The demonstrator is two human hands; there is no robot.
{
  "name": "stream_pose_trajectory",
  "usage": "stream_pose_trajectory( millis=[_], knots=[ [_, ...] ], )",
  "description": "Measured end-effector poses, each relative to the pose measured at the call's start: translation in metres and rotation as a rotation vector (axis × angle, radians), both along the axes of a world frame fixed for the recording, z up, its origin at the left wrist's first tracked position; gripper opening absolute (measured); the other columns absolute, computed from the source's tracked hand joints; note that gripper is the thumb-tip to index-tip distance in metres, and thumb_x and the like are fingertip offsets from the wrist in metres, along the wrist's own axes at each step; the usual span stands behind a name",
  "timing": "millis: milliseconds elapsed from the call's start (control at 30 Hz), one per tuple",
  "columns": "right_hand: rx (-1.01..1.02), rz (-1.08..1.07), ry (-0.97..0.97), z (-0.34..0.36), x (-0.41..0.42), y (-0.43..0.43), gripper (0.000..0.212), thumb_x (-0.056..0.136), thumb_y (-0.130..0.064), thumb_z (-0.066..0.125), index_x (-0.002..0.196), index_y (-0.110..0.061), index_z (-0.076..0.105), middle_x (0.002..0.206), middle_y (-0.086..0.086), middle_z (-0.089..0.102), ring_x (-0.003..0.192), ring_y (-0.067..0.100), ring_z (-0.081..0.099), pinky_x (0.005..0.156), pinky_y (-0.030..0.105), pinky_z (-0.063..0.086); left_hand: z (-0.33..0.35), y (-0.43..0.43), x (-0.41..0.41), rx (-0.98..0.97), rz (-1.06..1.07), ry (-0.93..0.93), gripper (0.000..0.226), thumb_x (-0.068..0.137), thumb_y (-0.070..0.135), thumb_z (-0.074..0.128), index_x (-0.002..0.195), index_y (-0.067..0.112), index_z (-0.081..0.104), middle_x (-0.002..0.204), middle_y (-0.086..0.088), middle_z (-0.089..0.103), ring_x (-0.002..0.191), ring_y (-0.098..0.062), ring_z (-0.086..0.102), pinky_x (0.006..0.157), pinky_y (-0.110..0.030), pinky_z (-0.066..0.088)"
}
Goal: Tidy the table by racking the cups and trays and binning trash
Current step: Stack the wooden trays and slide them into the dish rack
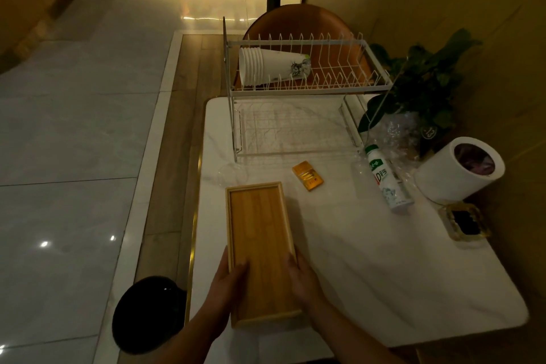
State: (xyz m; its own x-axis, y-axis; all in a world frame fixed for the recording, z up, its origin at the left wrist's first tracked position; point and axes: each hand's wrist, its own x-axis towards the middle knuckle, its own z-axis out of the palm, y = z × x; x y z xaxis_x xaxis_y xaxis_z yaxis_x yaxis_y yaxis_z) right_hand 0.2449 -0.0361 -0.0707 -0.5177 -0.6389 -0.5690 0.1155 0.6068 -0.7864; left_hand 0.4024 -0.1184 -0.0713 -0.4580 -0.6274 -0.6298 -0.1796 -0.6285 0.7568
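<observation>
A long wooden tray (260, 233) is over the near left part of the white table (384, 275). My left hand (227, 281) grips its left rim with the thumb inside, and my right hand (301, 278) grips its right rim. A white two-tier wire rack (298, 91) stands at the table's far end, with a stack of white paper cups (266, 69) lying on its top tier. An orange packet (308, 176), a white drink bottle (387, 179) on its side and crumpled clear plastic (399, 139) lie on the table. A clear cup (232, 174) is faintly visible near the rack's foot.
A white bin (461, 170) with a dark liner stands at the table's right edge, a glass ashtray (465, 223) just in front of it. A potted plant (419, 83) fills the far right corner. An orange chair (301, 21) stands behind the rack, a black stool (147, 313) at the near left.
</observation>
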Motion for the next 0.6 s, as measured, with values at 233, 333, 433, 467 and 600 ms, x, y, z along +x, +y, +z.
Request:
stream_pose_trajectory(
  millis=[233,333,433,467,600],
  knots=[
    [0.028,0.052,0.018,-0.002,-0.001,-0.001,0.051,0.103,-0.024,0.045,0.151,-0.012,0.032,0.153,0.009,0.040,0.140,0.022,0.040,0.109,0.025,0.031,0.001,0.001,0.001,-0.003,0.019,0.012,0.056,0.089,0.044,0.060,0.141,0.039,0.038,0.129,0.001,0.062,0.111,-0.024,0.066,0.077,-0.038,0.059],
    [0.036,0.086,-0.018,0.000,-0.006,-0.003,0.053,0.102,-0.031,0.045,0.151,-0.014,0.033,0.154,0.008,0.039,0.140,0.022,0.040,0.113,0.031,0.034,0.000,0.001,-0.001,-0.038,0.031,-0.012,0.063,0.090,0.046,0.058,0.148,0.036,0.035,0.145,-0.004,0.053,0.123,-0.028,0.059,0.096,-0.051,0.053],
    [0.046,0.061,-0.017,0.009,-0.022,-0.021,0.060,0.101,-0.044,0.042,0.153,-0.018,0.029,0.155,0.007,0.038,0.141,0.025,0.039,0.115,0.038,0.033,-0.001,-0.013,-0.003,-0.092,0.095,-0.071,0.073,0.096,0.047,0.049,0.158,0.027,0.015,0.163,-0.004,0.027,0.144,-0.028,0.035,0.110,-0.043,0.033],
    [0.047,0.061,0.000,0.012,-0.029,-0.029,0.063,0.100,-0.050,0.040,0.153,-0.019,0.028,0.156,0.007,0.037,0.142,0.025,0.038,0.116,0.042,0.032,-0.001,-0.022,-0.005,-0.106,0.111,-0.066,0.073,0.098,0.048,0.046,0.159,0.026,0.013,0.165,-0.004,0.022,0.147,-0.027,0.028,0.114,-0.044,0.028],
    [0.021,0.056,-0.007,0.019,-0.044,-0.069,0.067,0.097,-0.060,0.035,0.153,-0.023,0.028,0.156,0.004,0.037,0.142,0.025,0.037,0.114,0.041,0.031,0.004,-0.060,-0.022,-0.106,0.122,-0.019,0.074,0.099,0.049,0.044,0.159,0.024,0.010,0.167,-0.004,0.016,0.151,-0.028,0.019,0.123,-0.051,0.017]
  ],
)
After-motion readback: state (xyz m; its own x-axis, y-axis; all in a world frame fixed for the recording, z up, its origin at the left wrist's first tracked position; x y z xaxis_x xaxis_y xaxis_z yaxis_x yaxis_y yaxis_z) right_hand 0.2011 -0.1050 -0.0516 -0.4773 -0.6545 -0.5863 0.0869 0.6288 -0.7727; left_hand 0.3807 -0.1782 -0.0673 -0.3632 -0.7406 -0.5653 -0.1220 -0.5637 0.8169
